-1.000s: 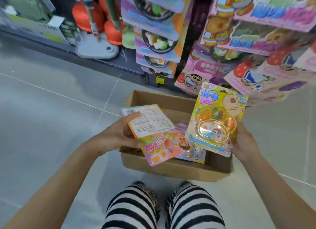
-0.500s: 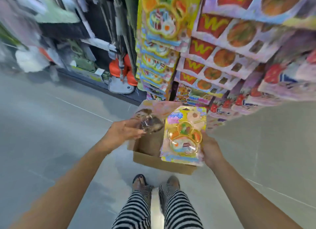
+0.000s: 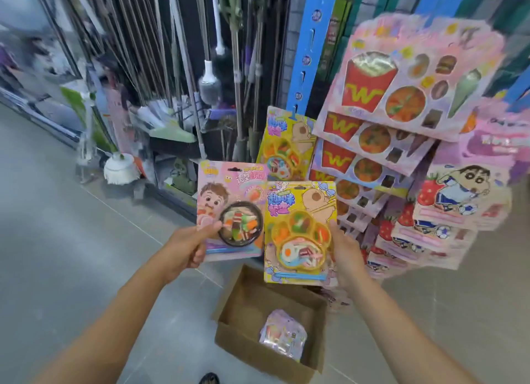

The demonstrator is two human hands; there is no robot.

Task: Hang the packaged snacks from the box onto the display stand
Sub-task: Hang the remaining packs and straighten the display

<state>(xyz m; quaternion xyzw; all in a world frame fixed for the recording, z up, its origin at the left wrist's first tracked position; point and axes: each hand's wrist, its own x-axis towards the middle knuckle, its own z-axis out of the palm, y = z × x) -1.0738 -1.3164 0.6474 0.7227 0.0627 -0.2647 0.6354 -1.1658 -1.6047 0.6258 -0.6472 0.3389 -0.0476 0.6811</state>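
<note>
My left hand (image 3: 187,247) grips a pink snack pack (image 3: 233,208) with a black bowl blister by its lower left corner. My right hand (image 3: 345,254) holds a yellow paw-tray snack pack (image 3: 299,231) by its right edge. Both packs are upright, face toward me, in front of the display stand (image 3: 305,54) with its blue hanging strip. Another yellow pack (image 3: 285,145) hangs on that strip just behind. The cardboard box (image 3: 246,306) sits open on the floor below, with one pinkish pack (image 3: 282,336) left inside.
Rows of pink fries-and-pizza packs (image 3: 401,82) and strawberry cartoon packs (image 3: 453,200) hang at the right. Mops and brooms (image 3: 186,68) lean along the shelving at the back left. Grey tiled floor (image 3: 71,240) stretches to the left.
The view has risen from the box to the stand. Both hands have lifted their packs higher, and the left pack now faces me front side.
</note>
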